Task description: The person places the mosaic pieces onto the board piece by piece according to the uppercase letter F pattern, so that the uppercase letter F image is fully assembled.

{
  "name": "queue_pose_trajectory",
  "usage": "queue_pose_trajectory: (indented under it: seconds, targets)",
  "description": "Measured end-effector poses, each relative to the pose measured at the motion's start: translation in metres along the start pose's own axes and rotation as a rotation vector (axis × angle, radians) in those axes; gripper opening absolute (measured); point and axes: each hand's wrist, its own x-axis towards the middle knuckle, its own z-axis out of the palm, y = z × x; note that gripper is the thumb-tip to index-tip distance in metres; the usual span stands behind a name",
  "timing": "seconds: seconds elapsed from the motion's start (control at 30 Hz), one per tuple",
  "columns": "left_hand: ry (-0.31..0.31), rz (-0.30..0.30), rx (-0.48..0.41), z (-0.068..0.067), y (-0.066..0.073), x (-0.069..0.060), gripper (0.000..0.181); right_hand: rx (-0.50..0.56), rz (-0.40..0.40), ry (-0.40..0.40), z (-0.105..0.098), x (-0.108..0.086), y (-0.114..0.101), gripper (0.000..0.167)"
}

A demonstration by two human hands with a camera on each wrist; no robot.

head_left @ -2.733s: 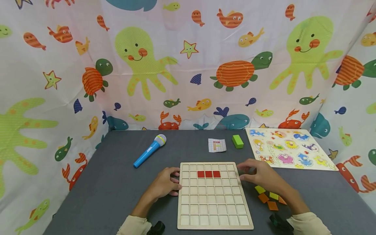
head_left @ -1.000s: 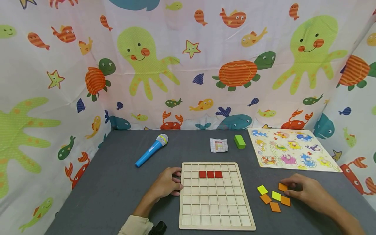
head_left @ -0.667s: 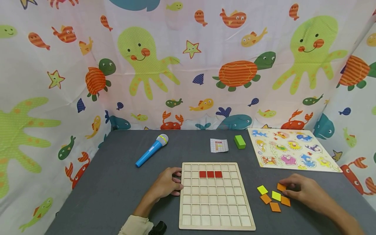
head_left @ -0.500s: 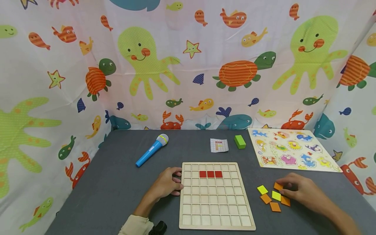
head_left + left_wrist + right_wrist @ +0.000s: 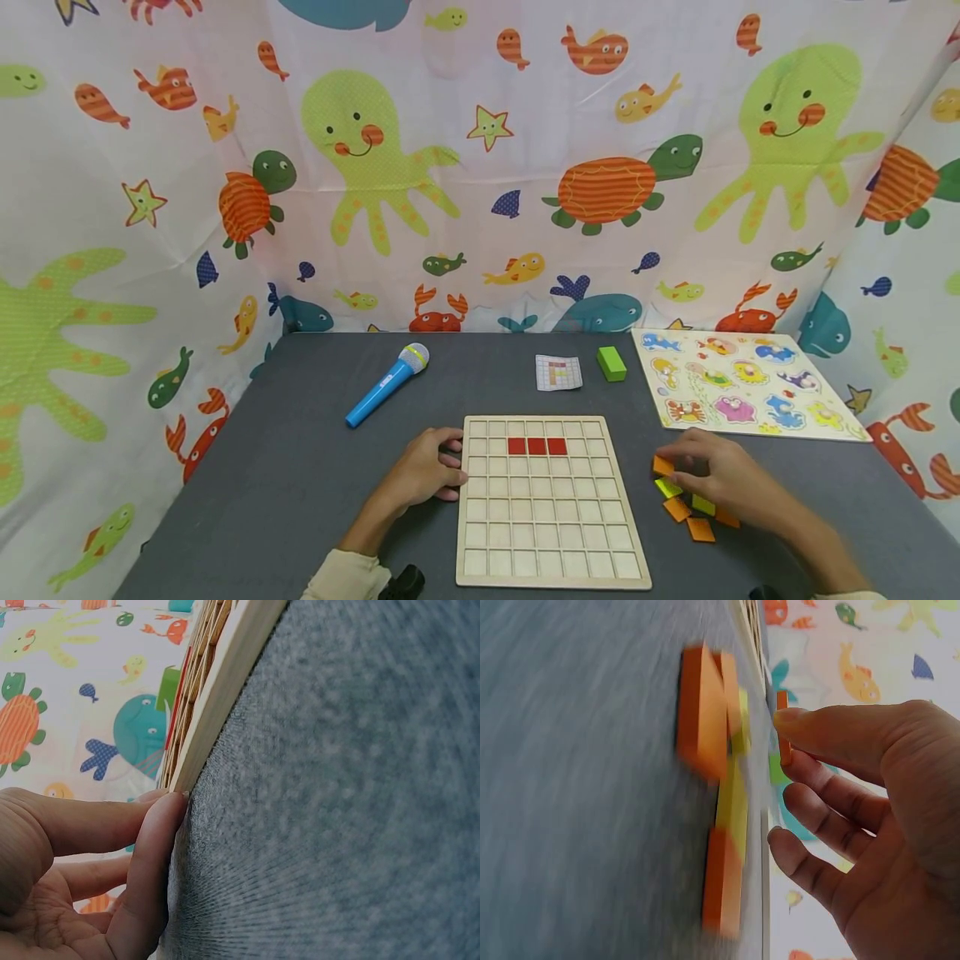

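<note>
My left hand is at the left edge of a pale wooden grid board, its thumb and a finger gripping the rim in the left wrist view. In the board's second row sit 3 red square tiles side by side. My right hand pinches an orange tile between thumb and fingertips, raised off the table in the right wrist view. Beneath that hand lie loose tiles, among them an orange tile and a yellow tile; the hand partly covers some.
A small card with a coloured grid lies behind the board, beside a green block. At the back right is a sea-animal puzzle board. A blue toy microphone lies at the left. A patterned curtain encloses the grey table.
My right hand left the board's right edge, took an orange tile from the table's right side, and has carried it left over the loose tiles. The left hand has kept its place.
</note>
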Motion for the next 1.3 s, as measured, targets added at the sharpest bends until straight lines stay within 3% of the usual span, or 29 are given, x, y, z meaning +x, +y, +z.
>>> queue_pose_trajectory:
  seconds: [0.17, 0.67, 0.97, 1.3]
  targets:
    - [-0.003, 0.002, -0.003, -0.001, 0.0, -0.001, 0.068, 0.027, -0.09, 0.011, 0.011, 0.013, -0.013, 0.028]
    - [-0.002, -0.002, 0.006, -0.001, -0.003, 0.002, 0.067, 0.106, -0.245, -0.023, 0.038, 0.045, -0.051, 0.03]
    - [-0.003, 0.015, -0.026, -0.001, -0.002, 0.0, 0.068, 0.118, -0.27, -0.059, 0.052, 0.057, -0.073, 0.031]
    - [-0.001, 0.014, -0.028, 0.0, 0.0, 0.0, 0.068, 0.085, -0.363, -0.091, 0.063, 0.067, -0.091, 0.026]
